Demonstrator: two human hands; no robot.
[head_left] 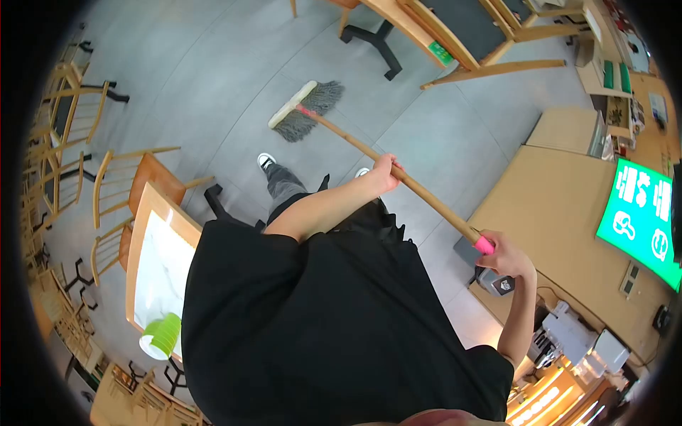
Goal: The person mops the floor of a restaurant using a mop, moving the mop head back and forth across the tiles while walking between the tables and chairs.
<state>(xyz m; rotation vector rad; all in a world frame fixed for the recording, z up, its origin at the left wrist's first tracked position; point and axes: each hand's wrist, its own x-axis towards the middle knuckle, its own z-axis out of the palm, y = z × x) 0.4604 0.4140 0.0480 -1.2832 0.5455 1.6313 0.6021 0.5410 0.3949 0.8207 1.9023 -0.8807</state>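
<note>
A mop lies across the middle of the view, its grey string head (pixel 310 111) with a white bar resting on the grey tiled floor. Its wooden handle (pixel 433 200) runs down to the right and ends in a pink cap. My left hand (pixel 387 174) is closed round the handle about midway. Near the capped top end, my right hand (pixel 504 255) grips the handle, the pink cap showing beside its fingers. My shoe (pixel 266 160) stands on the floor below the mop head.
At left is a table (pixel 133 270) with a green and white cup (pixel 161 336) and wooden chairs (pixel 153 177). Another chair (pixel 497 69) and a table stand at the top. On the right are a counter (pixel 540 206), a grey bin (pixel 495 282) and a lit green sign (pixel 639 221).
</note>
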